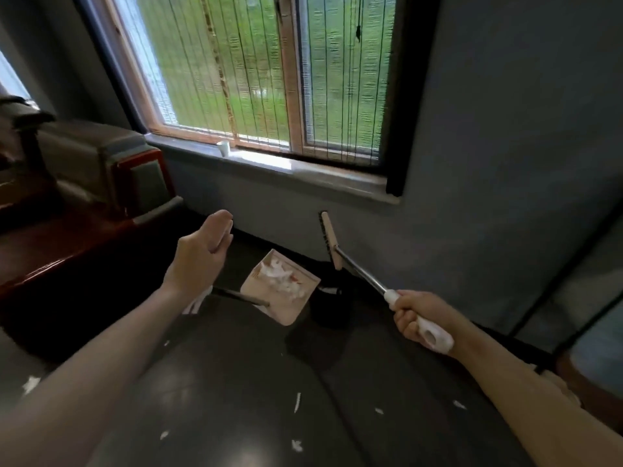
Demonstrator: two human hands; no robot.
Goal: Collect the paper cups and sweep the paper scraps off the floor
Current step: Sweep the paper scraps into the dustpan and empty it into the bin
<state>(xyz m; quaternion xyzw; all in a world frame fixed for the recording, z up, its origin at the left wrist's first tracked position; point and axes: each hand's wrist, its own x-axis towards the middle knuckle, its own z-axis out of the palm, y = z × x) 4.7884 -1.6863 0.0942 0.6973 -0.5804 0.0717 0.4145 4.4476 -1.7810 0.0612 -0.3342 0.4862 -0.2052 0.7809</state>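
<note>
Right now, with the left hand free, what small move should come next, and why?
Probably extend the open left hand to the small white paper cup on the grey window sill and pick it up. That hand holds nothing and points that way, while the right hand grips the white-handled metal brush; white paper scraps lie on the dark floor for later.

The person is showing two bare forearms, the left arm [101,365] and the right arm [522,392], each lying uncovered from the picture's lower edge up to the wrist. The left hand [202,254] and the right hand [418,315] are going bare as well. Motion blur is hiding any finer marks on them.
</note>
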